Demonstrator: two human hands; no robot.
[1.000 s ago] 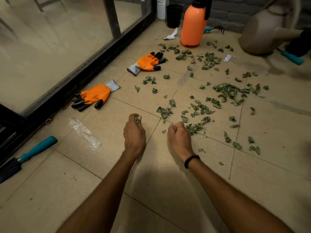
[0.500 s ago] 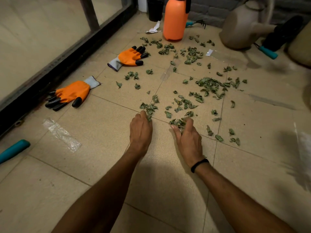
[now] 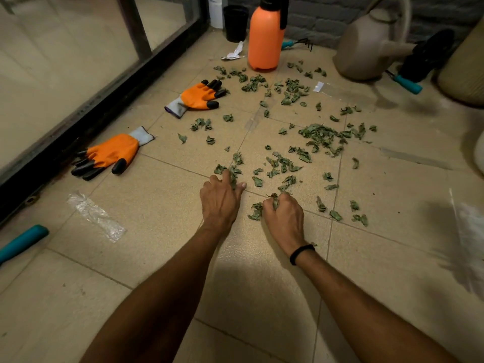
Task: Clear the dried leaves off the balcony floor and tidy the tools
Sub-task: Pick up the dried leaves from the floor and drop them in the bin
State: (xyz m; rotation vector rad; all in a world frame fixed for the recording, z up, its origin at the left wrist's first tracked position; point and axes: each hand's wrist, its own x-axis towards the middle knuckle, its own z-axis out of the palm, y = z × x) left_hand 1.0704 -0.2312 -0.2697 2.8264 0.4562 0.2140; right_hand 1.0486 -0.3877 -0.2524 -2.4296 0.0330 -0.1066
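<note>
Dried green leaves (image 3: pixel 318 136) lie scattered over the beige tiled balcony floor (image 3: pixel 146 258). My left hand (image 3: pixel 220 200) rests on the floor with its fingers spread over a small clump of leaves (image 3: pixel 234 174). My right hand (image 3: pixel 284 216) is curled round a bunch of leaves (image 3: pixel 258 210) at the near edge of the scatter. Two orange gloves with black fingertips lie to the left, one near (image 3: pixel 110 155) and one farther back (image 3: pixel 197 96).
An orange sprayer bottle (image 3: pixel 264 38) and a black pot (image 3: pixel 235 22) stand at the back. A beige watering can (image 3: pixel 366 45) sits back right by a teal-handled tool (image 3: pixel 407 83). Another teal handle (image 3: pixel 22 241) and a clear plastic wrapper (image 3: pixel 95 217) lie left. A glass door frame (image 3: pixel 86 111) runs along the left.
Both hands reached forward into the leaves. The right hand went from flat fingers to curled round a bunch. The left hand's fingers spread over a clump.
</note>
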